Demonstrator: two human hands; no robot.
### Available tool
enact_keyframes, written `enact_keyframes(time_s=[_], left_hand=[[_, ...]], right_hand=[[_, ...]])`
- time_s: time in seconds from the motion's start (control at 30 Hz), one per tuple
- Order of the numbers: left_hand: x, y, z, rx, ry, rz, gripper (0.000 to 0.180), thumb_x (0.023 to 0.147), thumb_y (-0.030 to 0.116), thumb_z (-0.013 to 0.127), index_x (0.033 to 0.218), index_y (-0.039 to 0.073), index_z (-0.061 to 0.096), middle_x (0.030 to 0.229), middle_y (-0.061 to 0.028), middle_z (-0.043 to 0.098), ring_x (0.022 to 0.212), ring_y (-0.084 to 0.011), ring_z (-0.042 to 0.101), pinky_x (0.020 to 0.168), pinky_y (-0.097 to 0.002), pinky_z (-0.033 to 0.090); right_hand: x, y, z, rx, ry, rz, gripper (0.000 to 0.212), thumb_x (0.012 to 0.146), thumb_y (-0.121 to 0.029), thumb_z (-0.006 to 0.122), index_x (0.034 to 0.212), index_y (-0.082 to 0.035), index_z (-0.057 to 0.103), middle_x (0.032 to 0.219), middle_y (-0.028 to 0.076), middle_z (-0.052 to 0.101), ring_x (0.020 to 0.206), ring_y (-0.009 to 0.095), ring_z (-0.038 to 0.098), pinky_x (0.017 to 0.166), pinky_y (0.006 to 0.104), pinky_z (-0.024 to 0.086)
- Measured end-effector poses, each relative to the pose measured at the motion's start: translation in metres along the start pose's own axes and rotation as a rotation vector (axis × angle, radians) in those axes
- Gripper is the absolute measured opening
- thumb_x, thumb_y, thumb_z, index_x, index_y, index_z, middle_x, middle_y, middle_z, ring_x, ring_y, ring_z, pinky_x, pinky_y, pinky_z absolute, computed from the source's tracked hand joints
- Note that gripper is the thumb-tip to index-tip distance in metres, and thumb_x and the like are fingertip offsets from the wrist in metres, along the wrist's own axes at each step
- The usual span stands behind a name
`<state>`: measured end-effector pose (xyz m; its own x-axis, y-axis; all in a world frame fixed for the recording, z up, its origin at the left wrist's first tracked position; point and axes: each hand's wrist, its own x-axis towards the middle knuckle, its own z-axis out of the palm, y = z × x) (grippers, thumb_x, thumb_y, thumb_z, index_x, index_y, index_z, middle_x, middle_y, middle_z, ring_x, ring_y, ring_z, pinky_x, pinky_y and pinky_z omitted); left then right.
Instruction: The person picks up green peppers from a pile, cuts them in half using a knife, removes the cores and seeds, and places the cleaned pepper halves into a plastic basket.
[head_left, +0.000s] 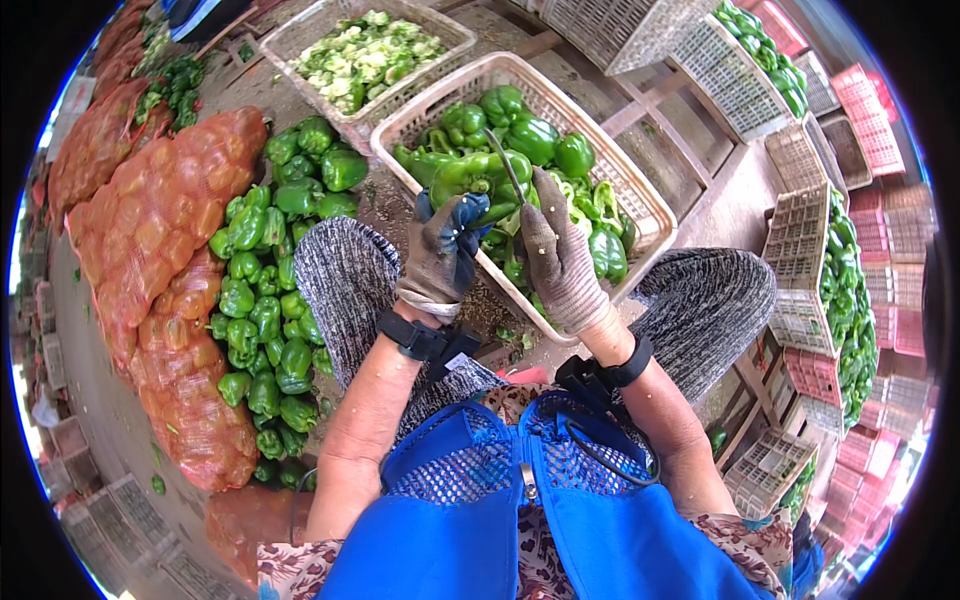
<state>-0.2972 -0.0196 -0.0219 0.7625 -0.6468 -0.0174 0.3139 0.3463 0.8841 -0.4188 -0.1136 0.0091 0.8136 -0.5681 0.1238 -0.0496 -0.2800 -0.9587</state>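
Note:
Both my hands wear soiled work gloves and meet over a pale plastic crate [648, 205] between my knees. My left hand [438, 252] is closed around a large green bell pepper [465, 176] at its lower end. In my right hand [560, 250] is a knife [506, 168] with a thin, dark blade, which points up and away across the pepper; its handle is hidden by the glove. Whether the blade cuts into the flesh I cannot tell. Whole green peppers [532, 138] fill the crate's far part, and cut green pieces [598, 205] lie nearer the right hand.
Behind stands another crate [448, 32] of pale green trimmings [365, 58]. Loose green peppers [265, 320] are heaped on the floor at left, beside orange mesh sacks [165, 225]. Pepper-filled crates [800, 235] line the right side. A wooden frame [660, 105] lies beyond my crate.

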Motion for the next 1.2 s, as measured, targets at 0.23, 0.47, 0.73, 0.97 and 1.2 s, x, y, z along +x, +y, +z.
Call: enact_keyframes(time_s=[0.23, 0.47, 0.73, 0.97, 1.2], left_hand=[[0.002, -0.024, 0.026, 0.075, 0.061, 0.112, 0.04, 0.08, 0.007, 0.069, 0.116, 0.002, 0.052, 0.105, -0.0066, 0.061, 0.091, -0.0158, 0.062, 0.081, -0.028, 0.053], [0.01, -0.047, 0.009, -0.173, 0.161, -0.151, 0.041, 0.079, 0.004, 0.068, 0.115, 0.001, 0.05, 0.105, -0.009, 0.061, 0.087, -0.0169, 0.063, 0.08, -0.0282, 0.056], [-0.004, -0.051, -0.028, -0.43, -0.046, -0.376, 0.048, 0.082, 0.013, 0.057, 0.129, 0.003, 0.052, 0.122, -0.0149, 0.06, 0.112, -0.0333, 0.06, 0.101, -0.0502, 0.048], [0.007, -0.031, -0.01, -0.666, -0.242, -0.308, 0.061, 0.083, 0.024, 0.06, 0.14, 0.009, 0.043, 0.138, -0.0182, 0.05, 0.131, -0.0355, 0.045, 0.11, -0.0517, 0.034], [0.001, -0.092, -0.047, 0.774, -0.371, 0.378, 0.033, 0.087, 0.028, 0.064, 0.115, 0.011, 0.061, 0.113, -0.0023, 0.067, 0.105, -0.0183, 0.062, 0.089, -0.033, 0.047]], right_hand=[[0.006, 0.043, -0.011, -0.61, 0.089, -0.25, 0.046, 0.1, -0.023, 0.045, 0.134, 0.006, 0.036, 0.113, 0.032, 0.054, 0.102, 0.048, 0.054, 0.085, 0.045, 0.045], [0.028, 0.055, 0.006, -0.791, 0.063, -0.116, 0.032, 0.091, -0.012, 0.051, 0.122, -0.004, 0.054, 0.092, 0.026, 0.054, 0.082, 0.041, 0.06, 0.07, 0.0453, 0.051], [0.074, 0.067, -0.049, 0.596, -0.147, 0.962, 0.043, 0.097, -0.051, 0.043, 0.077, -0.013, 0.049, 0.049, -0.004, 0.048, 0.031, 0.007, 0.04, 0.026, 0.0222, 0.027], [0.075, 0.045, -0.081, 0.294, 0.018, 0.696, 0.036, 0.093, -0.045, 0.057, 0.092, -0.009, 0.052, 0.059, 0.002, 0.058, 0.036, 0.007, 0.045, 0.029, 0.0238, 0.033], [0.012, 0.027, -0.034, 1.056, -0.101, 0.856, 0.018, 0.088, -0.018, 0.06, 0.098, -0.004, 0.053, 0.076, 0.006, 0.06, 0.044, 0.006, 0.042, 0.041, 0.0232, 0.038]])
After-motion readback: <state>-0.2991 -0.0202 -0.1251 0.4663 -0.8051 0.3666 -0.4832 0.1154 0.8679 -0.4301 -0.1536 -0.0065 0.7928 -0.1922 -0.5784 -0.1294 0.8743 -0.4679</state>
